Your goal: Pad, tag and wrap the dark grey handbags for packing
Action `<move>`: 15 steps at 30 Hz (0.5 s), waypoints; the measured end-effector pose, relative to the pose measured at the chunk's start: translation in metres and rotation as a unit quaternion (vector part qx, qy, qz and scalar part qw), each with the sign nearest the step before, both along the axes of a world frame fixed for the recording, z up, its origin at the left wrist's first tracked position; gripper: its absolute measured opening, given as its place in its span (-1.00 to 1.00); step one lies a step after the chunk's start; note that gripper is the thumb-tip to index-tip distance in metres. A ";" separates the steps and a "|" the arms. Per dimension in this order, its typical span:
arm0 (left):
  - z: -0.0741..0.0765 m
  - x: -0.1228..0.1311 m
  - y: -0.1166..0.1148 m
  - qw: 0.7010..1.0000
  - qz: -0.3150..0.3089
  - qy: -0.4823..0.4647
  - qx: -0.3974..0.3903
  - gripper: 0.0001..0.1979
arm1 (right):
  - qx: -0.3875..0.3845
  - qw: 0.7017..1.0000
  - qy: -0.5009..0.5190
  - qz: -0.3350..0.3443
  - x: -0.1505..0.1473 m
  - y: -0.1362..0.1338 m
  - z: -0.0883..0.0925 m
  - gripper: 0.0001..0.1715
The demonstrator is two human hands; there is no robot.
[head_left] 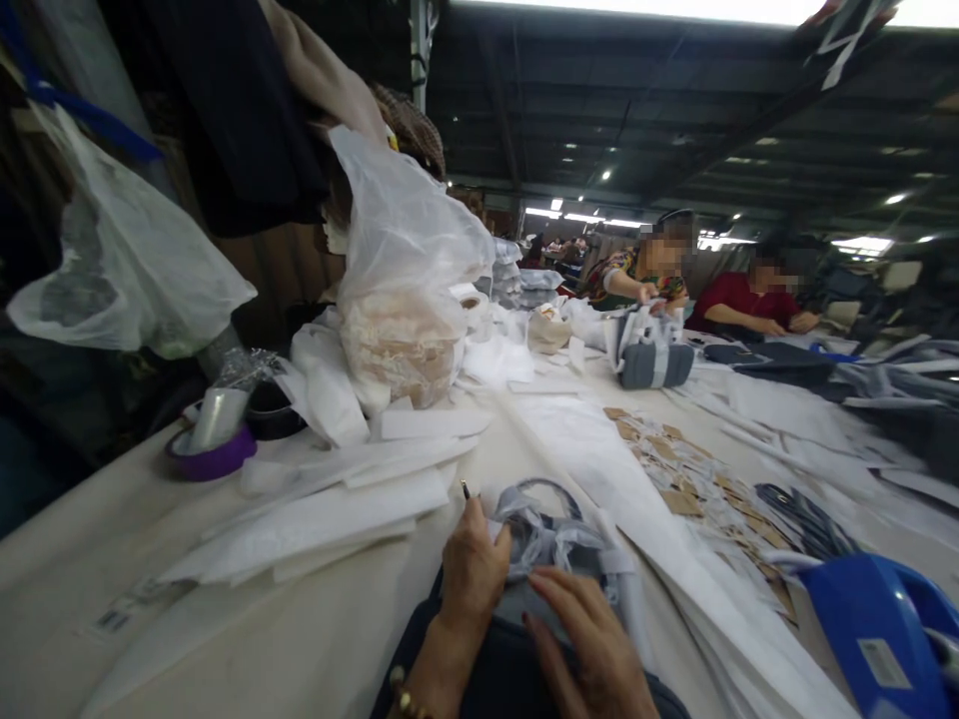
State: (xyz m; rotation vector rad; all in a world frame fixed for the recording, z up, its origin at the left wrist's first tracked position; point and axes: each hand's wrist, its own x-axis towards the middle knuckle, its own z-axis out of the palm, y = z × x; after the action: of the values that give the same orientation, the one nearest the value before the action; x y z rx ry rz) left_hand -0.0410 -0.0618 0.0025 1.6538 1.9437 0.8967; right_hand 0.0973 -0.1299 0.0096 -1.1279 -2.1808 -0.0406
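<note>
A grey bag (550,544) with looped handles wrapped in clear plastic lies on the table right in front of me. My left hand (472,571) is closed at the bag's left side, and a thin dark pointed tool (465,489) sticks up from its fingers. My right hand (591,639) lies on the bag's near part with its fingers stretched out flat. A dark cloth (509,679) is under both wrists.
White tissue sheets (315,519) lie to the left, and brown tags (674,469) are scattered to the right. A blue object (876,629) sits at the near right. A purple tape roll (210,459) and a filled plastic bag (405,330) stand at the left. Two co-workers (644,275) handle bags across the table.
</note>
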 end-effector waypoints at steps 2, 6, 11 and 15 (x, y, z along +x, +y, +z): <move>-0.008 0.000 0.000 0.999 -0.010 0.002 0.037 -0.89 | -0.072 0.996 0.015 -0.058 -0.018 0.027 0.035 -0.67; -0.023 0.003 0.000 0.979 -0.013 0.026 0.202 -0.86 | -0.221 0.952 -0.129 -0.167 -0.057 0.078 0.078 -0.65; -0.026 0.007 -0.004 0.962 0.005 0.078 0.262 -0.77 | -0.295 0.908 -0.232 -0.188 -0.076 0.100 0.085 -0.59; -0.021 0.003 -0.006 0.966 0.020 0.048 0.255 -0.76 | -0.327 0.902 -0.235 -0.153 -0.081 0.109 0.082 -0.53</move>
State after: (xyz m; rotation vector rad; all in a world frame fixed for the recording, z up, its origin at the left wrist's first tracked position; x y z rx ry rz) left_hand -0.0378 -0.0676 -0.0190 1.9671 1.9190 1.4524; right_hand 0.0164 -0.0210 0.0920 -2.0095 -2.4857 0.3442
